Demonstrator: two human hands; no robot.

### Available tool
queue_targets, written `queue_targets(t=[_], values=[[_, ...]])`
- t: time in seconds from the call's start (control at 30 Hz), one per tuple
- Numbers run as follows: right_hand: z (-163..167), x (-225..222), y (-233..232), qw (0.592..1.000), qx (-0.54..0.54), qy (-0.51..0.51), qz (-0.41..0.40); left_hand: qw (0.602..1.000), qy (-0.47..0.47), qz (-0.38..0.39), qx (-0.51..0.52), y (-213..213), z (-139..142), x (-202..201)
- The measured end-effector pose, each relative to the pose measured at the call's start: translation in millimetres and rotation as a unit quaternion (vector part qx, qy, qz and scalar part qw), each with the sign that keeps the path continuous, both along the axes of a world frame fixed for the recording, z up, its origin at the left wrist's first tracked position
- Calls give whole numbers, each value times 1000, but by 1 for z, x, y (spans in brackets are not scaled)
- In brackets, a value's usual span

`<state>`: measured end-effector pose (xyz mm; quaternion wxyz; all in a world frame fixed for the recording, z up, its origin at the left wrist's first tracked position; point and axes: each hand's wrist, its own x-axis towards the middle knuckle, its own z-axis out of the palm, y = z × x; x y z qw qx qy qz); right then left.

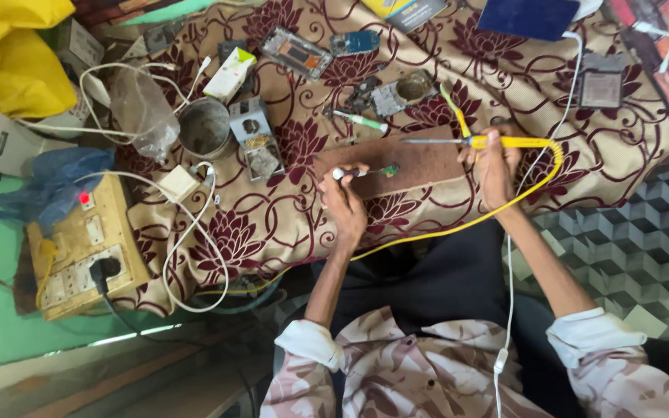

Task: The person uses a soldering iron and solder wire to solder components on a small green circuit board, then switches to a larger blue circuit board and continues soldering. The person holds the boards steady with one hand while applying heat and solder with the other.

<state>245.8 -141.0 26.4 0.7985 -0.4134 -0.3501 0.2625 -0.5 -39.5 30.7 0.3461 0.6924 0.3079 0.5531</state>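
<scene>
floral cloth [288,224], brown board [420,166], chequered floor [621,248]

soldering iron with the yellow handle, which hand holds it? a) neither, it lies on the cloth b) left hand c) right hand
c: the right hand grips the soldering iron by its yellow handle over the brown board, while the left hand holds a small tool.

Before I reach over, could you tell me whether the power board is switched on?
On: the power board shows a red lit indicator.

A floral maroon-and-beige cloth [257,232] covers the low table, beside grey cube-patterned flooring [621,248] and a green surface [1,310].
</scene>
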Motion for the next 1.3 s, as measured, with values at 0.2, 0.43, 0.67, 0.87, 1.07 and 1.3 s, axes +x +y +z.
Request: queue_targets(t=[0.2, 0.43, 0.67, 0.87, 1.07, 1.3], values=[[-16, 5, 4, 996, -23, 81, 30, 1000, 12, 5, 0, 3, -6, 1], [-20, 8, 0, 996, -28, -12, 90, 999, 22, 16, 22, 5, -7, 2], [-30, 12, -3, 997, -22, 21, 75, 998, 44, 30, 21, -2, 2, -2], [-44, 18, -8, 995, -63, 17, 73, 1000, 16, 6, 1, -5, 5, -2], [-51, 19, -12, 997, -48, -7, 66, 999, 37, 27, 15, -6, 4, 0], [-48, 16, -15, 995, -83, -40, 29, 999, 28, 26, -7, -6, 7, 0]])
